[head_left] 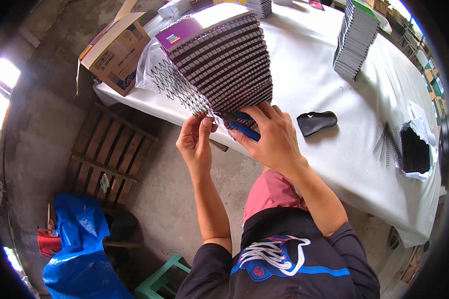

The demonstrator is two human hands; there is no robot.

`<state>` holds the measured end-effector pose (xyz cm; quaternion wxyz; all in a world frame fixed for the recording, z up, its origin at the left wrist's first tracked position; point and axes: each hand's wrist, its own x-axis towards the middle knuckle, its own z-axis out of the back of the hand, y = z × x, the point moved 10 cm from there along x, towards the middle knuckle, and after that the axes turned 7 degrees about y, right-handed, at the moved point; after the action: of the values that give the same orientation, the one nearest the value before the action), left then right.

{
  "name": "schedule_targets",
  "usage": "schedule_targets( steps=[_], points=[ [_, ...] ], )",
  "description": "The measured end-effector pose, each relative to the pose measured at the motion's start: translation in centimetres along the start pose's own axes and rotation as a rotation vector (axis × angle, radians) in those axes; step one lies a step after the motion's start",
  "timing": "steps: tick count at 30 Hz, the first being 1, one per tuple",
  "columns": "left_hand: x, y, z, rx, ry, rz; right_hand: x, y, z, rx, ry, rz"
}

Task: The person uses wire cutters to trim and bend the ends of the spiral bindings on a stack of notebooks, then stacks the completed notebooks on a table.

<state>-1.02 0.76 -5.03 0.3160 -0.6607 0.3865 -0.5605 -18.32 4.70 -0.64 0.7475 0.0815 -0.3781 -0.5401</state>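
A tall stack of coil-bound notebooks (229,62) with a purple and white top cover stands at the near edge of the white-covered table. Long dark binding coils (172,84) stick out loosely from its left side. My left hand (195,142) is closed, thumb and fingers pinching a coil end at the stack's lower left corner. In my right hand (277,137) are blue-handled pliers (245,131), their jaws beside that same corner and partly hidden. The fingers of my right hand also lie against the stack's near side.
A black shoe-shaped object (317,122) lies on the tablecloth (304,164) right of my hands. Farther right are loose coils (384,144) and an opened white pack of black coils (416,149). Another notebook stack (355,42) stands behind. An open cardboard box (115,52) sits at far left.
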Motion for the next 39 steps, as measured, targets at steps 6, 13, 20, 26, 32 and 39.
schedule_targets(
  steps=[6, 13, 20, 26, 32, 39],
  points=[
    [0.1, -0.1, 0.1, -0.008, 0.016, -0.008, 0.3, 0.2, -0.2, -0.01, -0.005, 0.016],
    [0.0, -0.1, -0.2, 0.006, -0.01, -0.017, 0.1, -1.0, -1.2, 0.005, 0.004, 0.011],
    [0.1, -1.3, -0.6, 0.033, 0.051, -0.009, -0.6, 0.9, 1.6, -0.204, -0.122, 0.086],
    [0.4, -1.5, -0.3, 0.025, 0.124, -0.008, -0.1, 0.5, 1.1, -0.169, -0.048, 0.013],
    [0.6, -1.1, -0.6, -0.021, 0.175, 0.024, 0.1, 0.7, 1.2, -0.166, -0.101, 0.045],
    [0.6, -0.8, -0.3, -0.055, 0.123, 0.006, 0.8, 0.0, -0.5, -0.064, 0.011, 0.004]
  ],
)
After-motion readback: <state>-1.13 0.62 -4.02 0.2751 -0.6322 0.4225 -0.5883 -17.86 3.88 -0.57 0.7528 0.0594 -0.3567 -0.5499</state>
